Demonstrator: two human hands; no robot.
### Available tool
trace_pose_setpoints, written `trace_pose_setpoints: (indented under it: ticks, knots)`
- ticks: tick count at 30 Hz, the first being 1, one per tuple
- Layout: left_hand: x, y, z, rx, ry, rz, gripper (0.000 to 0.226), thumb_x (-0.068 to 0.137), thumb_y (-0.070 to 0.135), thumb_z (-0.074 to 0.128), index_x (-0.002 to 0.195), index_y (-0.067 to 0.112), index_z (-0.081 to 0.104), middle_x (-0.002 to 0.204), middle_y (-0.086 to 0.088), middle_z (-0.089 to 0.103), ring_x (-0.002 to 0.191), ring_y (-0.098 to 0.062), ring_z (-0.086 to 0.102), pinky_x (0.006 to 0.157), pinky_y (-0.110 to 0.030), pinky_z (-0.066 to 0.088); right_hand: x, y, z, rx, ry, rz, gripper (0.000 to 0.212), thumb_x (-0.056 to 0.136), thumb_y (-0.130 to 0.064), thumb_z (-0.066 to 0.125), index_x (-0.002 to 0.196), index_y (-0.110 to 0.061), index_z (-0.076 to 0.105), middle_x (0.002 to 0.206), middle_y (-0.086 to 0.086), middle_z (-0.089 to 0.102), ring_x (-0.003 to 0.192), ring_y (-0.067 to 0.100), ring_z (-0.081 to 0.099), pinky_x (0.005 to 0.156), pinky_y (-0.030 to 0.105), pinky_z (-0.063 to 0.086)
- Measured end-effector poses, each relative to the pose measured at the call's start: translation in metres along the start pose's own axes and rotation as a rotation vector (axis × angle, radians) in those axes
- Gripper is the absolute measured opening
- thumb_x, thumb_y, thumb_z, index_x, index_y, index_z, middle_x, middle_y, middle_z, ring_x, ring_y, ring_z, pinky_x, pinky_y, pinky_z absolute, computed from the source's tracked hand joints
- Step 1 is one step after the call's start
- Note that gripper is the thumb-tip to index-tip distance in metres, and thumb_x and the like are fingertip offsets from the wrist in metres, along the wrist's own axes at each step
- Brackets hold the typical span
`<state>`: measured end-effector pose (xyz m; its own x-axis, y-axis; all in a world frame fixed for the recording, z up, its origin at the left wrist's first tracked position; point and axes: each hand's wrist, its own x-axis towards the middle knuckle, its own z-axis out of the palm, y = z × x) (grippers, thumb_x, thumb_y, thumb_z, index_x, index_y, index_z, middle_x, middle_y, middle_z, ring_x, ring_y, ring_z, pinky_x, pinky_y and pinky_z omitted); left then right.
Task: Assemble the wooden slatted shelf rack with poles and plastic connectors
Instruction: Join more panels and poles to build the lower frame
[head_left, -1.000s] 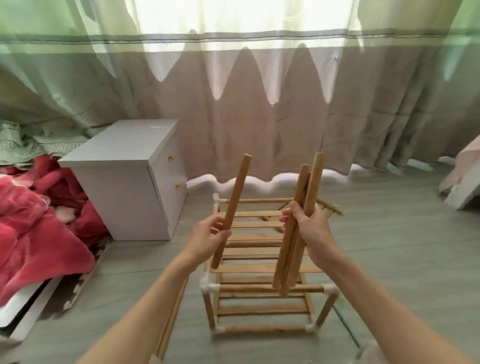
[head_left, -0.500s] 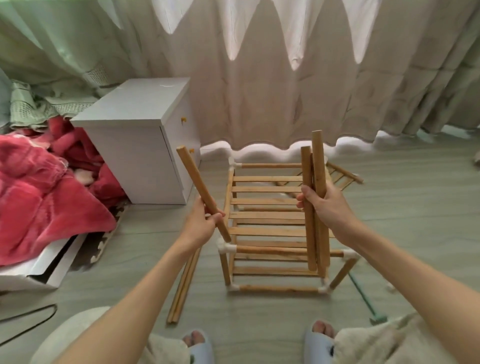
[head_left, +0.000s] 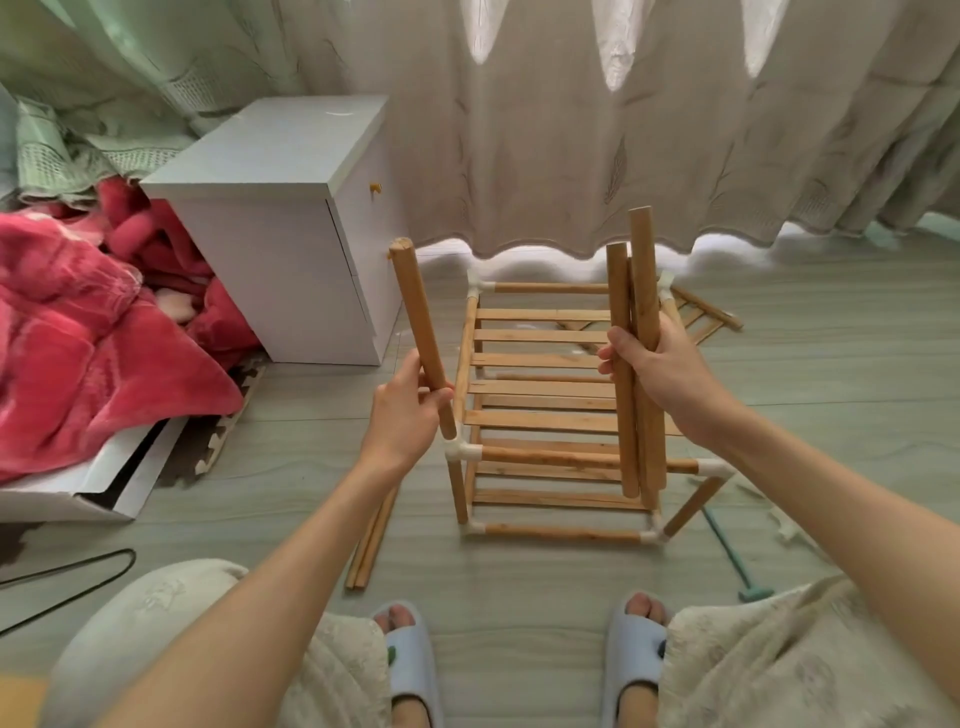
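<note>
Over the rack's (head_left: 550, 415) near-left connector (head_left: 460, 451), left hand (head_left: 405, 415) grips one pole (head_left: 420, 338) tilted — could jam; right hand (head_left: 654, 374) clasps spare poles (head_left: 631, 364) — may slip

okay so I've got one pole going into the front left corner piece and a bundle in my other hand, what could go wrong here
1. The single pole in your left hand leans away from the white connector; pushed in tilted, it may jam or strain the plastic.
2. Your right hand grips a bundle of poles, so nothing steadies the rack; it could shift.
3. The loose poles on the floor near your slippers could roll underfoot.
</note>
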<state>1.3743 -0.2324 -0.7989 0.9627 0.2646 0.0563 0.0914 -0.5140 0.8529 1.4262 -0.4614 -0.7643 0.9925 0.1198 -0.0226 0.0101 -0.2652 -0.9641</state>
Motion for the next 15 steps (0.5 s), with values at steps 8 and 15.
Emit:
trace_pose_setpoints:
  ticks: [8, 15]
  knots:
    - [-0.002, -0.006, 0.004, 0.058, -0.007, 0.002, 0.012, 0.088, 0.007, 0.06, 0.091, 0.016, 0.053, 0.092, -0.001, 0.064, 0.089, -0.013, 0.062, 0.083, -0.027, 0.05, 0.004, 0.002, 0.001, -0.005, 0.002, 0.001, 0.003, 0.096, -0.024, 0.047, 0.098, -0.022, 0.05, 0.088, 0.002, 0.064, 0.082, 0.015, 0.064, 0.086, 0.039, 0.051]
    - [-0.005, -0.016, 0.009, 0.077, -0.037, 0.022, 0.016, 0.086, 0.005, 0.061, 0.093, 0.018, 0.053, 0.093, 0.0, 0.065, 0.091, -0.013, 0.062, 0.084, -0.027, 0.049, 0.004, 0.004, 0.004, -0.005, -0.009, 0.007, 0.012, 0.096, -0.024, 0.048, 0.105, -0.017, 0.051, 0.087, 0.002, 0.064, 0.081, 0.015, 0.065, 0.087, 0.04, 0.052]
